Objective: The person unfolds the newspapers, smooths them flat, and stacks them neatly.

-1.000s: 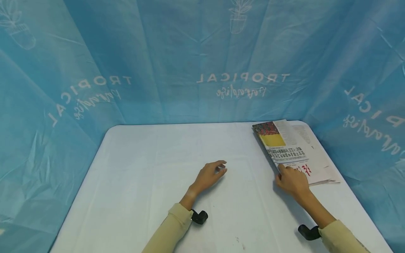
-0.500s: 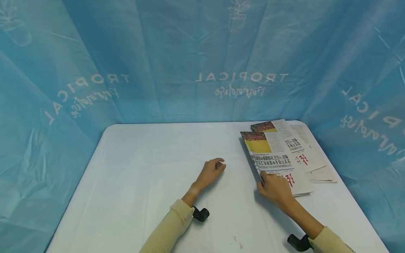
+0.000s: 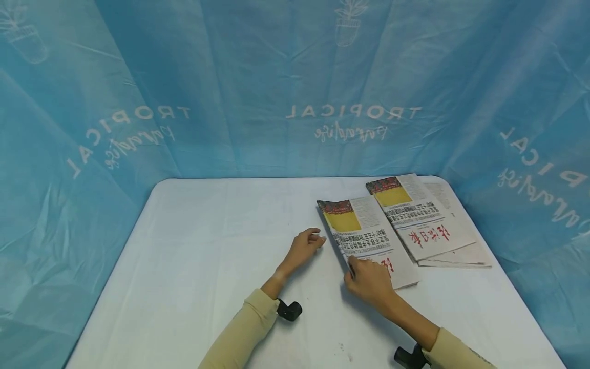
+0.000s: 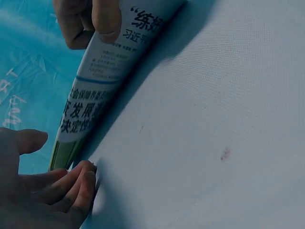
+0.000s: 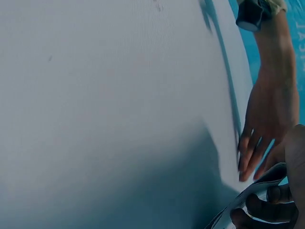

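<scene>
My right hand (image 3: 371, 283) pinches the left, folded edge of a folded newspaper (image 3: 369, 237), thumb underneath and fingers on top. Printed text and a red-and-yellow picture show on its front page. In the left wrist view, the gripped edge of the newspaper (image 4: 97, 71) is raised off the table. My left hand (image 3: 300, 252) hovers beside that edge with loosely bent fingers and holds nothing. In the right wrist view, the left hand (image 5: 271, 107) hangs with fingers pointing down, close to the paper. Whether it touches the paper, I cannot tell.
A stack of folded newspapers (image 3: 426, 218) lies at the back right of the white-covered table (image 3: 198, 256). Blue printed sheeting (image 3: 258, 102) hangs around the table's back and sides. Each wrist wears a black camera.
My right hand has drawn the top newspaper leftward and toward me off the stack, which now shows another similar newspaper on top. My left hand has stayed nearly in place.
</scene>
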`<state>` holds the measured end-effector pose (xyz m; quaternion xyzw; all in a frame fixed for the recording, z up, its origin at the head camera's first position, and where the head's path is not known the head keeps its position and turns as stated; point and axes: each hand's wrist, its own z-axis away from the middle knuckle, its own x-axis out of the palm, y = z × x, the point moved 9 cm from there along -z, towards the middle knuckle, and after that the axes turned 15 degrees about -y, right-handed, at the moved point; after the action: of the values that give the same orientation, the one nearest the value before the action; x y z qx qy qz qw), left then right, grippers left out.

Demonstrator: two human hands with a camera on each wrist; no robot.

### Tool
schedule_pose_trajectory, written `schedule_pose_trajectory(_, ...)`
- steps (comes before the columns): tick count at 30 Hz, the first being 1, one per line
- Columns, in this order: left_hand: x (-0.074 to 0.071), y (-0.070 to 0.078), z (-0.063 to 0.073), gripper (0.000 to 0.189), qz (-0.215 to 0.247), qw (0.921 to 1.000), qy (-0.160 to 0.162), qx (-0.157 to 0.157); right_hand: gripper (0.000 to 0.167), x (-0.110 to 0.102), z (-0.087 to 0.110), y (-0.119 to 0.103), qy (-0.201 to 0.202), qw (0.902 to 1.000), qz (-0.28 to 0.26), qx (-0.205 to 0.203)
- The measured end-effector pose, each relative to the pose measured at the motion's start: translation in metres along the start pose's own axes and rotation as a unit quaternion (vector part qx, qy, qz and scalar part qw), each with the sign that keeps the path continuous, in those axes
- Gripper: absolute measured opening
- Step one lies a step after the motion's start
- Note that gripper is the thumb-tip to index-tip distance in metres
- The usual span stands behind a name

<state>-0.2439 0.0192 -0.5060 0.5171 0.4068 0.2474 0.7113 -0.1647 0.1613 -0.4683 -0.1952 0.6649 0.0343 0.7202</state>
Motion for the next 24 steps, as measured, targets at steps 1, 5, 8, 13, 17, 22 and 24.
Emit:
schedule_pose_trajectory(1,0.000,-0.001,0.000,0.048,0.006,1.0000,0.000,-0.003,0.014,0.001,-0.001,-0.004,0.001,1.0000,0.003,-0.005)
schedule_pose_trajectory(5,-0.001,-0.002,0.002,0.049,0.035,0.9991,-0.002,-0.023,0.017,0.004,-0.003,-0.017,0.003,0.9997,0.013,-0.022)
schedule_pose_trajectory(8,-0.003,-0.006,0.004,0.049,0.052,0.9980,0.001,-0.036,0.021,0.006,-0.005,-0.026,-0.001,0.9993,0.018,-0.033)
schedule_pose_trajectory(13,-0.007,-0.009,0.009,0.054,0.041,0.9981,0.018,-0.042,0.026,0.014,-0.009,-0.043,-0.010,0.9982,0.026,-0.053)
schedule_pose_trajectory(17,-0.012,-0.009,0.016,0.055,0.030,0.9979,0.036,-0.043,0.022,0.020,-0.013,-0.058,-0.014,0.9970,0.025,-0.071)
schedule_pose_trajectory(22,-0.016,-0.011,0.023,0.059,0.021,0.9972,0.049,-0.053,0.020,0.026,-0.016,-0.072,-0.012,0.9950,0.029,-0.095)
schedule_pose_trajectory(24,-0.018,-0.014,0.025,0.060,0.014,0.9970,0.048,-0.059,0.022,0.027,-0.016,-0.077,-0.007,0.9937,0.028,-0.109)
